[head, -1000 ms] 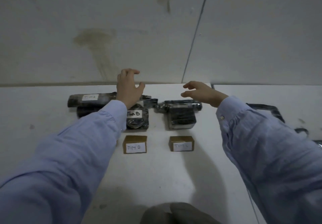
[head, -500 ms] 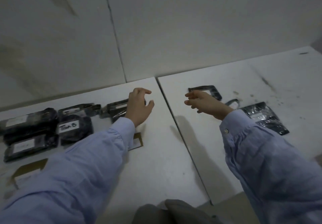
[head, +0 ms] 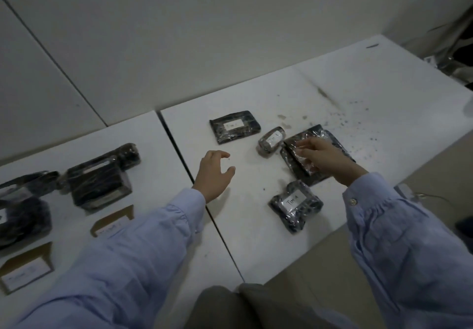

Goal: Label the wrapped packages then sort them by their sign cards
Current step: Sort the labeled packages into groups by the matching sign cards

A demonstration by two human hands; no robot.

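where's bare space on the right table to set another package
Barest: far right corner of the white right table, beyond the large flat black wrapped package under the right hand. Also the near strip between the table seam and the labelled black wrapped bundle. Crowded mid-table, around the small wrapped cylinder.

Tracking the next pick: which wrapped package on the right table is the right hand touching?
The large flat black plastic-wrapped package farthest right; the right hand rests its fingers on it. The other three lie untouched.

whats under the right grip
A flat dark plastic-wrapped package on the white table. The right grip lies over its middle, so any label there is hidden.
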